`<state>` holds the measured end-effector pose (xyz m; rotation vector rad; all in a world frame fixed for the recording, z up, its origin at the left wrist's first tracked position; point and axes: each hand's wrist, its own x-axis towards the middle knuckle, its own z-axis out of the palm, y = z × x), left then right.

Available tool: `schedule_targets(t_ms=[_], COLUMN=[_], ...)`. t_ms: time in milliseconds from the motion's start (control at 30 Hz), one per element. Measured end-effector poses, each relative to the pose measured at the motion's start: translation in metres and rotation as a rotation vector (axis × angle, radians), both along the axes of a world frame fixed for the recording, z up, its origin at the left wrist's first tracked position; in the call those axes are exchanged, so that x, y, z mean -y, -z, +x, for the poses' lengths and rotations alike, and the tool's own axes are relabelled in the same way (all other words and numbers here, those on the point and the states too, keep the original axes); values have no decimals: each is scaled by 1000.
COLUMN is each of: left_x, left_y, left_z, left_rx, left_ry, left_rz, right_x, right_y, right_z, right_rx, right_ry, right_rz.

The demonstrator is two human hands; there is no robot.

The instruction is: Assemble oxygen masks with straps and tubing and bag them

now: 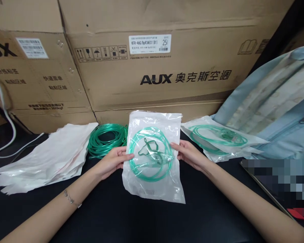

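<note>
Between my hands, above the dark table, is a clear-fronted white pouch (152, 189) with coiled green tubing (136, 170) and a darker green looped piece inside. My left hand (114, 161) pinches its left edge, thumb on the front. My right hand (188, 153) grips the right edge the same way. The pouch is held tilted up, its face toward me, with a barcode near the lower end. Just behind my left hand lies a coil of green tubing (95, 143). Beyond my right hand are similar filled pouches (218, 135), stacked.
A pile of flat white pouches (55, 155) lies at the left, with a white cable (8, 118) beside it. Large cardboard boxes (111, 84) stand along the back of the dark table (111, 216). A light blue bag (281, 111) leans at the right, above a pixelated patch.
</note>
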<state>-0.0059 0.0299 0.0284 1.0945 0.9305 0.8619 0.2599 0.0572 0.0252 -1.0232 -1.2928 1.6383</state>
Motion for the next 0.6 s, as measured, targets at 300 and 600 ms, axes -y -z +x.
schedule_targets(t_ms=[300,600], left_x=[7,11], left_y=[12,14], left_z=[-3,6], left_rx=[-49,-22], left_ry=[-84,-155], left_rz=[-5,44], right_x=[11,20], right_y=[2,2], right_z=[4,-7], right_rx=[29,76], right_ry=[-181,-49], right_rz=[-15,50])
